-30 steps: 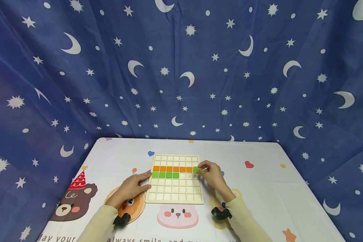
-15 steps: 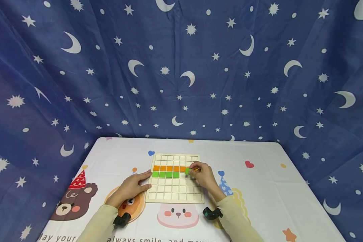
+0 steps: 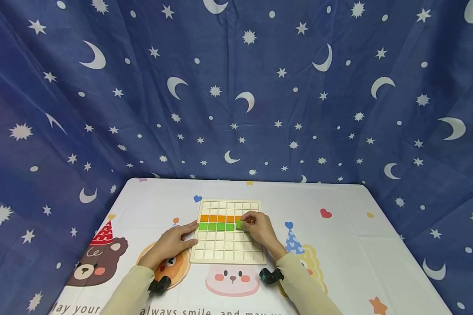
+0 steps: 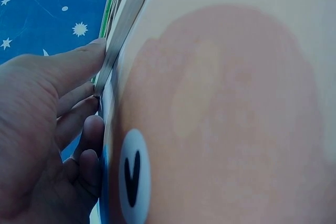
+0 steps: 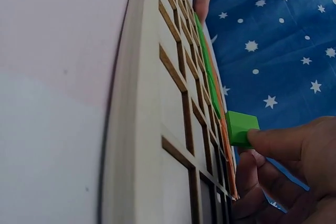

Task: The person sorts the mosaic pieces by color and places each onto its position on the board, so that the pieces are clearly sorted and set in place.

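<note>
A pale wooden grid board [image 3: 227, 248] lies on the table in the head view. A row of orange tiles [image 3: 221, 219] fills part of it, and several green tiles [image 3: 219, 227] sit in the row just below. My right hand [image 3: 261, 228] pinches a green square block [image 5: 242, 128] between thumb and fingers, above the board at the right end of the green row. The fingers cover the right part of the orange row. My left hand [image 3: 172, 243] rests against the board's left edge, fingers extended; the left wrist view shows fingertips [image 4: 97, 48] touching the board's side.
The board stands on a white tablecloth [image 3: 339, 245] printed with cartoon animals, hearts and stars. Behind the table hangs a blue curtain [image 3: 205, 140] with moons and stars. A black wrist camera [image 3: 271, 275] sits on the right sleeve, another [image 3: 159, 285] on the left.
My right hand has carried the green block leftward from the board's right edge and slightly nearer, to beside the last green tile. The left hand stays at the left edge.
</note>
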`<state>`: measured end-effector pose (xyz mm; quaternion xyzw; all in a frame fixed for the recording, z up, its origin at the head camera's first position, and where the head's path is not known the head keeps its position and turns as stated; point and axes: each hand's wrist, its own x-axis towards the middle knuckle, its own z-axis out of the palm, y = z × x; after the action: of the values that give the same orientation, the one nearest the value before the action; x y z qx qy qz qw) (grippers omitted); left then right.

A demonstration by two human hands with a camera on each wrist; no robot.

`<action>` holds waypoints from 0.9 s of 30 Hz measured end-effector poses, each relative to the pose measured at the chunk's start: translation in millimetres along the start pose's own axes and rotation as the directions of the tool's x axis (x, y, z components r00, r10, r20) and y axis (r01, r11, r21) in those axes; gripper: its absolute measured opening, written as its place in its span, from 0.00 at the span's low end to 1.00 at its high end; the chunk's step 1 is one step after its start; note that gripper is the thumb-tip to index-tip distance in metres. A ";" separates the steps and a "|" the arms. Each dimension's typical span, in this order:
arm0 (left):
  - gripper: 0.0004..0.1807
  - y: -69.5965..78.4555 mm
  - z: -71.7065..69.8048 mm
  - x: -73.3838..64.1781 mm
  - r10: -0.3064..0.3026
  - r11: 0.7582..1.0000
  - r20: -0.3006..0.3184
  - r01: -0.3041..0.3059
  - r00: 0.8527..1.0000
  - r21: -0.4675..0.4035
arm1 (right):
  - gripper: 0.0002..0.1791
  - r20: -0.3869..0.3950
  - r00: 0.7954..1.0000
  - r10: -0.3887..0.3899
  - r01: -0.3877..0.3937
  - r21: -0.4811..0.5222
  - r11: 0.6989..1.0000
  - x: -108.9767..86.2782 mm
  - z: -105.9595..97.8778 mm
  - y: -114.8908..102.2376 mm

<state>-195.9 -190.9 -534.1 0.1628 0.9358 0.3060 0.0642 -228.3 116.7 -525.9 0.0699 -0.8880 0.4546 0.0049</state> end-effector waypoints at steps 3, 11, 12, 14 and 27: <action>0.33 -0.3 0.1 0.3 0.007 1.000 -0.001 -0.007 1.000 -0.002 | 0.03 -0.001 1.000 0.014 -0.015 -0.012 1.000 0.5 1.7 0.1; 0.33 -1.4 0.1 0.5 -0.009 1.000 -0.001 0.009 1.000 -0.010 | 0.02 0.002 0.999 -0.038 0.038 -0.071 0.997 1.0 5.4 0.3; 0.33 -1.3 0.1 0.4 -0.011 1.000 0.000 0.011 1.000 -0.011 | 0.02 0.003 0.999 -0.037 0.037 -0.082 0.996 1.0 5.5 0.0; 0.34 -1.0 0.0 0.4 -0.012 1.000 0.002 0.012 1.000 -0.012 | 0.03 0.009 0.999 -0.051 0.052 -0.105 0.993 1.0 5.6 0.3; 0.34 -0.5 -0.3 1.0 -0.008 1.000 0.006 0.008 1.000 -0.011 | 0.03 -0.007 0.999 -0.054 0.052 -0.159 0.986 0.8 5.4 0.2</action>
<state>-197.0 -191.1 -534.2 0.1596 0.9345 0.3104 0.0693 -228.8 112.4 -529.2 0.0903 -0.9191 0.3825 0.0276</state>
